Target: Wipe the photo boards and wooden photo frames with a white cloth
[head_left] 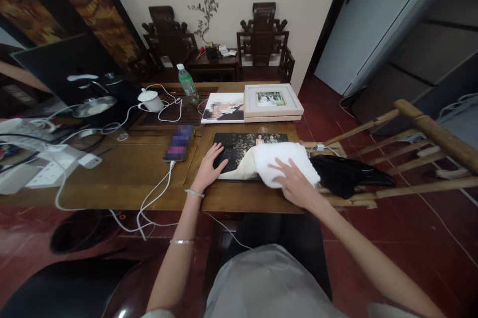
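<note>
My left hand point(211, 166) lies with its fingers spread on the left edge of a dark photo panel point(239, 151), which rests flat near the table's front edge. Two small figures and a pale sweep of fabric are printed on the panel. A folded white towel point(295, 151) covers its right part and hides the print there. My right hand point(295, 181) is laid over the towel, fingers apart and pressing down on it; its thumb is not clearly seen.
Behind the panel are a white photo print point(226, 107) and stacked wooden frames point(274, 108). A phone point(179, 142) with a white cable lies left. A bottle point(187, 83), lidded cup point(151, 100) and power strip point(56, 163) stand farther off. A bamboo chair point(429, 128) holds a black bag point(343, 173).
</note>
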Action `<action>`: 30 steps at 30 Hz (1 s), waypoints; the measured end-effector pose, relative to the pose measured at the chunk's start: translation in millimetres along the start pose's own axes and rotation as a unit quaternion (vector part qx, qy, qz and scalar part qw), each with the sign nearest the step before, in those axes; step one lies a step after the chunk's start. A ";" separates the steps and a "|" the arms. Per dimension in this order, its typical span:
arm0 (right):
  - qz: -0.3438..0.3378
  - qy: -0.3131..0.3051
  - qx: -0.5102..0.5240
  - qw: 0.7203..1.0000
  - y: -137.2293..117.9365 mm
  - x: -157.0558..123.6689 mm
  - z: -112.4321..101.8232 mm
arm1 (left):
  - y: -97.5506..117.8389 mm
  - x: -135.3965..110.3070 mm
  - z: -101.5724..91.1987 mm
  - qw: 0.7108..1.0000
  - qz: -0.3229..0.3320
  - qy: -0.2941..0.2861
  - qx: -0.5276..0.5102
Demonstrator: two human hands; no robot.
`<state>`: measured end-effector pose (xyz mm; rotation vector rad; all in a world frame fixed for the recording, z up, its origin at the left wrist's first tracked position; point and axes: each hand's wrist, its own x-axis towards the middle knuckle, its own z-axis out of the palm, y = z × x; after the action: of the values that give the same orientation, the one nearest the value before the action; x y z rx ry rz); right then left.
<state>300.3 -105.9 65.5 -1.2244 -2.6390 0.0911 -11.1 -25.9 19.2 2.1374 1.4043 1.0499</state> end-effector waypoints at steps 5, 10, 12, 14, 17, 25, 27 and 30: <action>0.088 -0.002 -0.018 0.996 53.6 64.8 -0.8 | -7.1 2.3 2.3 1.000 0.009 0.001 -0.008; 0.108 0.017 -0.034 0.993 74.1 96.6 -0.6 | -8.1 2.3 4.1 1.000 0.006 0.008 -0.019; 0.106 0.018 -0.040 0.993 65.6 88.7 2.2 | -8.0 1.9 5.1 1.000 0.001 0.009 -0.022; 0.097 0.015 -0.045 0.994 48.7 69.5 6.2 | -8.1 1.6 6.0 1.000 -0.002 0.010 -0.024; 0.069 0.007 -0.046 0.997 14.4 28.0 11.8 | -8.2 1.3 6.7 1.000 -0.001 0.017 -0.026; 0.012 -0.006 -0.010 1.000 -17.1 -17.9 5.4 | -9.1 0.5 6.4 0.999 -0.005 0.013 -0.030; 0.043 -0.015 -0.012 0.999 -1.2 2.1 2.3 | -10.8 0.8 6.9 0.999 -0.002 0.011 -0.031; 0.085 -0.010 -0.024 0.996 29.4 43.2 -0.6 | -13.6 1.4 7.9 0.999 0.003 0.011 -0.032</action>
<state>295.4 -54.1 69.4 -1.4695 -2.5622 0.0698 -13.2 -18.1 5.6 2.0915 1.3581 1.1092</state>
